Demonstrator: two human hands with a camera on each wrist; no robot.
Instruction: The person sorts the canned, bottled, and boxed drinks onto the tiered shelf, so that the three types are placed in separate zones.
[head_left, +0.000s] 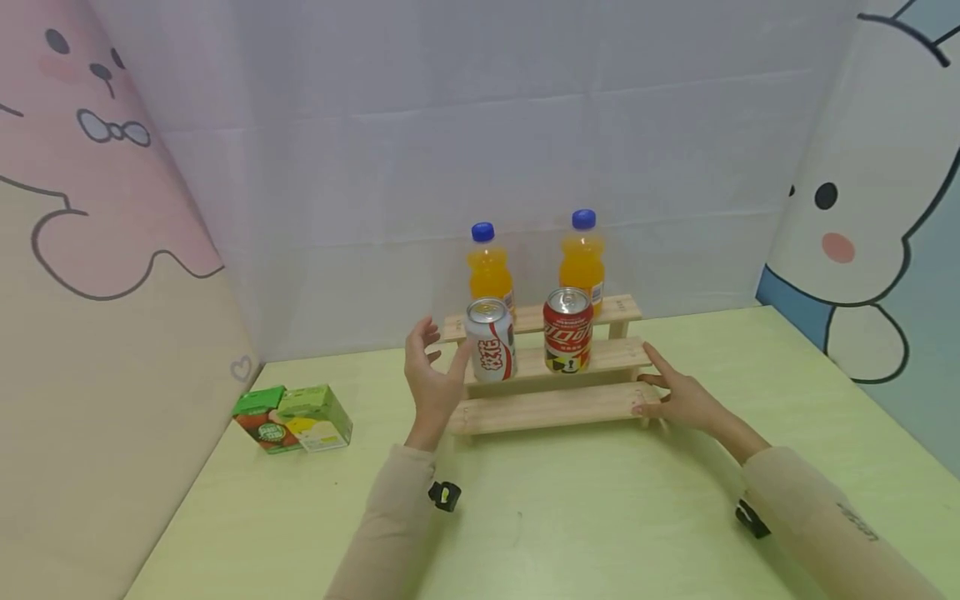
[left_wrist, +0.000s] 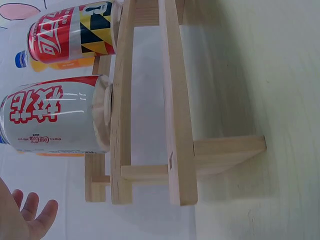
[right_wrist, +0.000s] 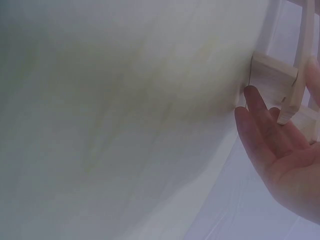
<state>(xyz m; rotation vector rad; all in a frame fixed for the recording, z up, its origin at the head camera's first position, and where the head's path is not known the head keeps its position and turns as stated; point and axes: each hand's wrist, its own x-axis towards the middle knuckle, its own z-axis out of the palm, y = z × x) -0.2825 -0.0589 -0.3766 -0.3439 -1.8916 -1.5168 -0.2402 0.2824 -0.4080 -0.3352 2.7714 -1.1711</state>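
Observation:
A three-step wooden rack [head_left: 555, 408] stands on the table. On its middle step sit a white can with red lettering [head_left: 492, 346] and, to its right, a red cola can [head_left: 567, 337]. My left hand [head_left: 435, 379] is raised at the left of the white can, thumb and fingers spread; in the left wrist view, its fingertips [left_wrist: 47, 212] show apart from the can. At the rack's right end is my right hand [head_left: 686, 402], its fingers extended against the end of the lower steps. The right wrist view has these fingers [right_wrist: 267, 127] nearly straight beside a rack leg [right_wrist: 270, 72].
Two orange drink bottles with blue caps, a left one [head_left: 489, 271] and a right one [head_left: 582, 262], stand on the top step. Two green drink cartons [head_left: 315, 419] are at the table's left. A pale curtain [head_left: 360, 192] hangs close behind the rack.

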